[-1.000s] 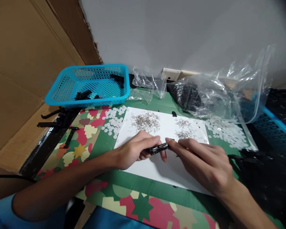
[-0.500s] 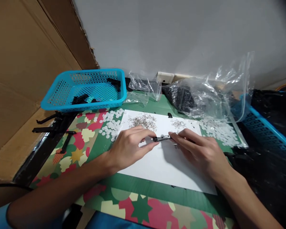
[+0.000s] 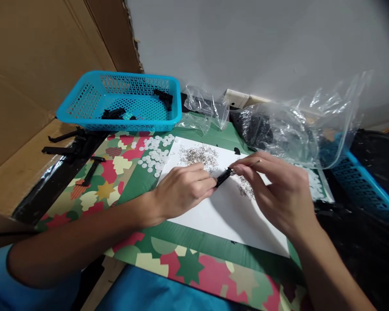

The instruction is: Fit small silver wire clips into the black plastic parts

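Over the white paper sheet, the left hand grips the small black plastic part, now tilted up from level. The right hand has lifted, pinching a thin pin at the part's raised tip.

A bright blue short sleeve with a plain hem and no print covers the left upper arm. Below it the forearm is bare down to the left hand. The right forearm is bare as well, down to the right hand. Blue fabric of the same shade shows between the arms at the lower edge; which garment it is cannot be told.
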A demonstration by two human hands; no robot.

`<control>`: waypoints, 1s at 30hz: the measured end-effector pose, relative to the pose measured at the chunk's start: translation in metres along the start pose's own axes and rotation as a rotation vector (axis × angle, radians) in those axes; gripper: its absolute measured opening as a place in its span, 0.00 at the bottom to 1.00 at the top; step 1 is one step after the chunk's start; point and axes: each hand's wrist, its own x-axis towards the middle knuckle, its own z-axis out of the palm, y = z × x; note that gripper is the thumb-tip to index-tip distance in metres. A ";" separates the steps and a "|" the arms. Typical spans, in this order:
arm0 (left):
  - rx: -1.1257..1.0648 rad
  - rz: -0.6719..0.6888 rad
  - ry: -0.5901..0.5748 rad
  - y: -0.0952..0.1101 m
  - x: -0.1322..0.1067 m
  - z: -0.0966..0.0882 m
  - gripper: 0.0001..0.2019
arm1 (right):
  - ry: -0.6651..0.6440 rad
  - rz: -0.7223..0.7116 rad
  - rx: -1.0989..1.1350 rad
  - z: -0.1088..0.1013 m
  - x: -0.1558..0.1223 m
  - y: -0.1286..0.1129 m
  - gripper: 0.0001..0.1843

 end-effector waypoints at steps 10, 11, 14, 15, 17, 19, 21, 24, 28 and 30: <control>-0.002 0.013 -0.003 0.000 0.002 0.001 0.15 | -0.030 0.269 0.224 0.020 0.001 -0.001 0.16; 0.007 0.019 0.005 0.000 0.002 0.001 0.16 | -0.034 0.265 0.221 0.020 0.001 -0.001 0.16; 0.032 0.041 0.031 -0.001 0.002 0.001 0.17 | -0.038 0.241 0.191 0.020 0.001 -0.002 0.16; 0.035 0.046 0.038 -0.001 0.002 0.002 0.17 | -0.034 0.228 0.172 0.020 0.001 -0.003 0.16; 0.031 0.048 0.042 0.000 0.001 0.003 0.16 | -0.017 0.192 0.129 0.020 0.000 -0.004 0.15; 0.016 0.044 0.048 0.000 0.000 0.005 0.14 | 0.004 0.144 0.093 0.021 -0.002 -0.005 0.14; -0.007 0.043 0.059 0.000 0.000 0.007 0.13 | 0.033 0.094 0.069 0.023 -0.005 -0.005 0.14; -0.038 0.040 0.072 -0.001 -0.001 0.008 0.13 | 0.090 0.070 0.059 0.025 -0.009 -0.007 0.13; -0.060 0.033 0.059 -0.002 0.000 0.007 0.12 | 0.115 0.093 0.072 0.027 -0.012 -0.009 0.13; -0.071 0.028 0.059 -0.002 0.000 0.007 0.12 | 0.117 0.084 0.057 0.027 -0.012 -0.009 0.14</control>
